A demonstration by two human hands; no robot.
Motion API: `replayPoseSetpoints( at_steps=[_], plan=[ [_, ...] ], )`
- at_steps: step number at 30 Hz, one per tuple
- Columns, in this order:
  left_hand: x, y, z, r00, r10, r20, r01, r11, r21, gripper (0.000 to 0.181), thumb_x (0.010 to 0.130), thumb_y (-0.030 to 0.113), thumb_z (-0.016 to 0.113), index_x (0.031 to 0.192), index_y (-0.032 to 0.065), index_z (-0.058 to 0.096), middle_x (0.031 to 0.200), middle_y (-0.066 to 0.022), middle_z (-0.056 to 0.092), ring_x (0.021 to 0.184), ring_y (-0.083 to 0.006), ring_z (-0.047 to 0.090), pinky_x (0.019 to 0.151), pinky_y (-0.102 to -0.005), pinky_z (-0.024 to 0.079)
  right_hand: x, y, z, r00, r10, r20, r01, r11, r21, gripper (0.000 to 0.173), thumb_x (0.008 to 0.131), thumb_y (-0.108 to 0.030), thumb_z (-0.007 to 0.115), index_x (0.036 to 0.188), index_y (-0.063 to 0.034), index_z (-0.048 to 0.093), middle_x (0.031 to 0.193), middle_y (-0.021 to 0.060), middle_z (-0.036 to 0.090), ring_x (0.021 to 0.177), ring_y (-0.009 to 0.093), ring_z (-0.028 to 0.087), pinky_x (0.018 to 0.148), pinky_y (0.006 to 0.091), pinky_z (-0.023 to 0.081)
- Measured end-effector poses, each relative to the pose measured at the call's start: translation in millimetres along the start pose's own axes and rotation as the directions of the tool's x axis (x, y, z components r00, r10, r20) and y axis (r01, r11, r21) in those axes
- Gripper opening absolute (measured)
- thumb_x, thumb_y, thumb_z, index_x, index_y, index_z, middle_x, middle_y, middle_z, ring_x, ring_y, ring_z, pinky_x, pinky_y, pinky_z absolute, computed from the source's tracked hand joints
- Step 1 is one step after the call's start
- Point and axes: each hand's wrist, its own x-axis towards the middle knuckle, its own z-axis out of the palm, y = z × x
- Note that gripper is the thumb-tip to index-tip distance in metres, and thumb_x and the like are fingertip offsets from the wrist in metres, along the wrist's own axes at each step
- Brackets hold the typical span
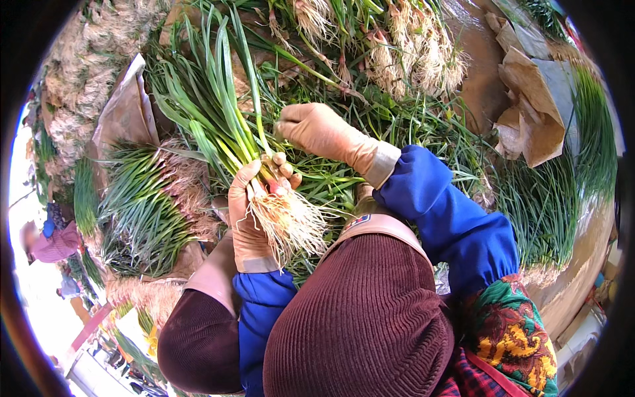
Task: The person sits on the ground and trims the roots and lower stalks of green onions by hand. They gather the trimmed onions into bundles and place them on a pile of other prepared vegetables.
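Note:
Wearing a tan rubber glove, my left hand (253, 211) is closed around a bunch of green onions (235, 131) near its pale stems. The long leaves fan up and to the left, and the whitish roots hang over the palm towards my knees. Just right of the bunch is my right hand (302, 126), also gloved, with its fingers curled together; its fingertips are blurred, and whether they pinch anything cannot be told. Loose green leaves and trimmings (387, 116) lie on the ground under and around both hands.
More rooted onions (397, 49) lie at the top. A stacked pile (144, 208) is on the left, with a large mass of roots (84, 69) beyond. Upright greens (540, 208) and torn brown paper (533, 109) are on the right. A person (57, 243) is at the far left.

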Motion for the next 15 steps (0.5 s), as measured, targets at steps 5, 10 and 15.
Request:
replayPoseSetpoints(
  at_steps=[5,10,15],
  plan=[
    [5,-1,-19,0.996,-0.089,0.005,0.089,0.996,0.020,0.030,0.084,0.019,0.053,0.106,-0.0009,0.055,0.102,-0.0166,0.062,0.085,-0.0303,0.061,0.076,-0.0421,0.053,-41,-27,-19,0.867,0.366,0.338,-0.470,0.826,0.310,0.033,0.087,-0.038,0.058,0.085,-0.0054,0.061,0.055,-0.0022,0.047,0.046,0.005,0.038,0.041,0.0224,0.029],
    [7,-4,-12,0.996,0.028,-0.085,-0.020,0.995,0.094,0.034,0.083,0.016,0.053,0.109,-0.0057,0.053,0.100,-0.0182,0.062,0.083,-0.0272,0.062,0.076,-0.0395,0.053,-53,-22,-17,0.866,0.351,0.356,-0.451,0.856,0.254,0.045,0.082,-0.042,0.062,0.100,-0.0005,0.061,0.067,0.0025,0.058,0.058,0.009,0.048,0.052,0.0246,0.040],
    [17,-15,-7,0.987,0.076,-0.141,-0.065,0.995,0.079,0.026,0.081,0.013,0.054,0.101,-0.0036,0.054,0.113,-0.0200,0.057,0.093,-0.0289,0.059,0.082,-0.0390,0.051,-72,-12,-20,0.846,0.381,0.373,-0.509,0.785,0.353,0.041,0.082,-0.041,0.064,0.102,-0.0053,0.063,0.065,-0.0030,0.053,0.056,0.005,0.043,0.051,0.0191,0.035]
  ],
)
